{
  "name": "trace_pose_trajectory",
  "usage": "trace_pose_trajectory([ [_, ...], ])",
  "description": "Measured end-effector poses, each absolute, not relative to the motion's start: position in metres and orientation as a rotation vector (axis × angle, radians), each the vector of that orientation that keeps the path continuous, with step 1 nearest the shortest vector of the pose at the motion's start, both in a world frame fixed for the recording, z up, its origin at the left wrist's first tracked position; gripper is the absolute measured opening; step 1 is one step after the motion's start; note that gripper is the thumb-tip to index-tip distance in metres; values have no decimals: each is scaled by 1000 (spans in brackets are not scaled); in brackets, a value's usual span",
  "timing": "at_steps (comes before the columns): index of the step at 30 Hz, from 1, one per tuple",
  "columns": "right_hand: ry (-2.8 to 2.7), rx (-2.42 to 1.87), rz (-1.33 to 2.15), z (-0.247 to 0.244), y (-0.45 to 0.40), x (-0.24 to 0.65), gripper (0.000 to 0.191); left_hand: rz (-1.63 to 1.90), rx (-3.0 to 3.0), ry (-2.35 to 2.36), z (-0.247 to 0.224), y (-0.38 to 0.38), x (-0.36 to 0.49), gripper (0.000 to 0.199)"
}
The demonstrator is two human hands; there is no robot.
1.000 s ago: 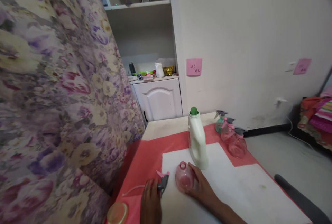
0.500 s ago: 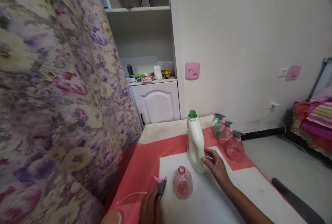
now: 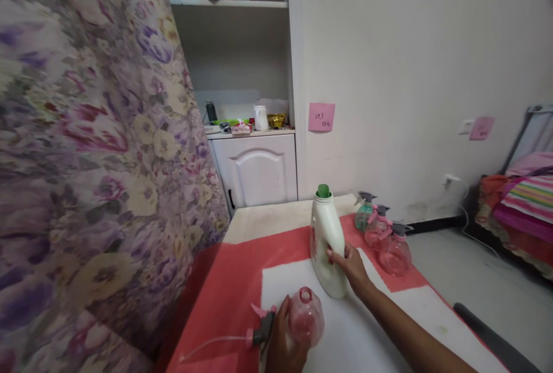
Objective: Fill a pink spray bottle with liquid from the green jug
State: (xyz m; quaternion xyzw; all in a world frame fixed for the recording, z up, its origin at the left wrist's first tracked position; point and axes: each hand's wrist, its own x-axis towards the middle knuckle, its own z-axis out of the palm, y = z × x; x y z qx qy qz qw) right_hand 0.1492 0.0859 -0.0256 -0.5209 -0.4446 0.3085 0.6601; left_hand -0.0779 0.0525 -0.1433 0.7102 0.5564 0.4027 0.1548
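My right hand [image 3: 349, 266] grips the handle of a pale green-white detergent jug [image 3: 327, 229], which stands upright with a green spout in its uncapped mouth. Just in front of it, my left hand [image 3: 283, 347] is wrapped around the side of a clear pink spray bottle body [image 3: 307, 318] whose neck is bare. A grey and pink spray head [image 3: 261, 327] lies to the left of that hand, its thin tube pointing left.
Three bottles with spray heads, one green spray bottle [image 3: 364, 214] and two pink ones, line the table's right edge. White paper [image 3: 276, 278] lies over the red cloth [image 3: 242, 252]. A floral curtain [image 3: 108, 189] hangs at left; a white cabinet [image 3: 259, 168] stands behind.
My right hand has closed on the jug's handle, its thumb now across it. My left hand has moved right from beside the spray head to the pink bottle. The view has shifted slightly.
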Motion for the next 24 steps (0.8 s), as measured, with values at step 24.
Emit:
trace_pose_trajectory([
  [24,-1482,-1508,656,95,-30,234,28,1070,1907,1418,-133,51,-86,57],
])
